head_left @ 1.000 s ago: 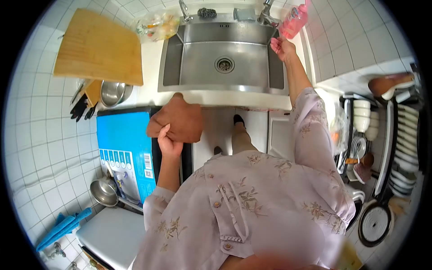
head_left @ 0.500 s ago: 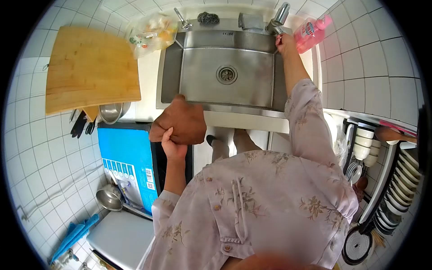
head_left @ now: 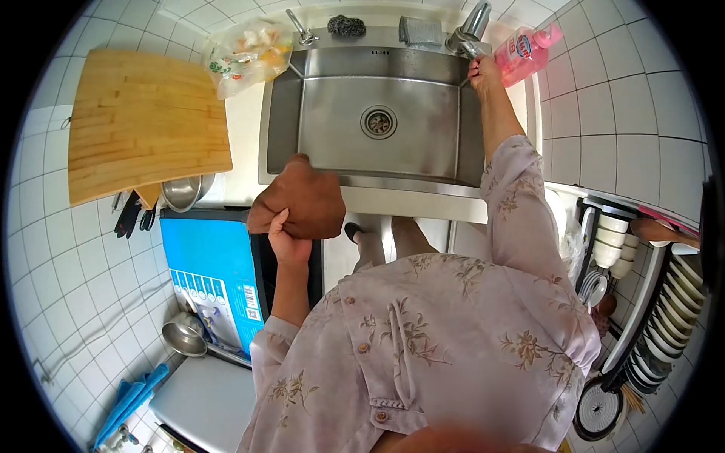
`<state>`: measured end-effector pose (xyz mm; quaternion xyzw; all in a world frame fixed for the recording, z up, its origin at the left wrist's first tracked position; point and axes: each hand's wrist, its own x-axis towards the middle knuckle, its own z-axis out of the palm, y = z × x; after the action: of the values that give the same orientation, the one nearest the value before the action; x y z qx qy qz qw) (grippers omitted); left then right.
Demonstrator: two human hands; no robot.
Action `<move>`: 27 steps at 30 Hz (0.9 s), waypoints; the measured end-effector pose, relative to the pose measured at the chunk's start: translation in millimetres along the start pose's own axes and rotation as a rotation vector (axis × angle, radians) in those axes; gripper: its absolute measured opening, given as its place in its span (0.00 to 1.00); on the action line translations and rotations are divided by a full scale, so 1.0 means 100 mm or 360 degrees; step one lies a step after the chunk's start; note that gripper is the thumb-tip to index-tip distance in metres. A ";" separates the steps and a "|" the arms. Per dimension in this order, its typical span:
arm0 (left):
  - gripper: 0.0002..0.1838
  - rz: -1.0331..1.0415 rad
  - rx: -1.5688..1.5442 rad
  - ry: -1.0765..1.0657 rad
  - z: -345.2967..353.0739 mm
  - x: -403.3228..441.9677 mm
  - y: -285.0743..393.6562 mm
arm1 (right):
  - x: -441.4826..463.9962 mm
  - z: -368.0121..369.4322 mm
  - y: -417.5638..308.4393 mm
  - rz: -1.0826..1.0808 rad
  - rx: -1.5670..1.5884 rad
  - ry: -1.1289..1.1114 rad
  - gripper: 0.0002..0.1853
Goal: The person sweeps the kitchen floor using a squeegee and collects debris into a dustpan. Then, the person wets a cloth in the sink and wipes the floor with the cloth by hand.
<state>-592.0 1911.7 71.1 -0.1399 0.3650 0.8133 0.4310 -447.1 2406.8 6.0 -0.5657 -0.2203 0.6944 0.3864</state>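
My left hand (head_left: 290,243) is closed on the edge of a brown cloth (head_left: 310,198), with the thumb lying on top of it. The cloth hangs bunched at the front left corner of the steel sink (head_left: 377,160), partly over its rim. At the back right corner, my right hand (head_left: 487,74) is closed on the lower end of the chrome faucet (head_left: 473,30); whether it grips a lever or the spout is unclear. No running water shows in the basin. A pink soap bottle (head_left: 524,54) stands just right of that hand.
A wooden cutting board (head_left: 147,124) stands to the left, beside a plastic bag (head_left: 253,57). Behind the sink lie a dark scrubber (head_left: 347,26) and a grey cloth (head_left: 420,32). A blue box (head_left: 204,257) is at left; a rack with plates (head_left: 672,317) is at right.
The view has shifted slightly. Both hands keep their holds, and the brown cloth stays at the sink's front left corner.
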 end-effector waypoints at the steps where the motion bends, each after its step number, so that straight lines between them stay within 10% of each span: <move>1: 0.26 -0.0002 0.0004 0.0002 0.01 0.01 0.00 | -0.01 -0.01 0.00 0.0003 0.0002 0.0003 0.04; 10: 0.27 -0.0080 0.0015 0.0019 0.14 0.09 -0.08 | 0.00 -0.08 0.07 -0.0109 -0.0001 -0.0118 0.01; 18: 0.26 -0.0151 0.0014 0.0029 0.30 0.26 -0.23 | -0.48 0.23 0.55 0.0529 0.1198 -0.0258 0.19; 27: 0.25 -0.0208 -0.0008 -0.0060 0.40 0.35 -0.35 | -0.48 0.20 0.29 0.0733 0.0658 -0.0889 0.17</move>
<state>-581.3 1974.1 63.6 -0.1492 0.3450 0.7868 0.4896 -471.7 2354.6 19.3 -0.3005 -0.0403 0.9191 0.2518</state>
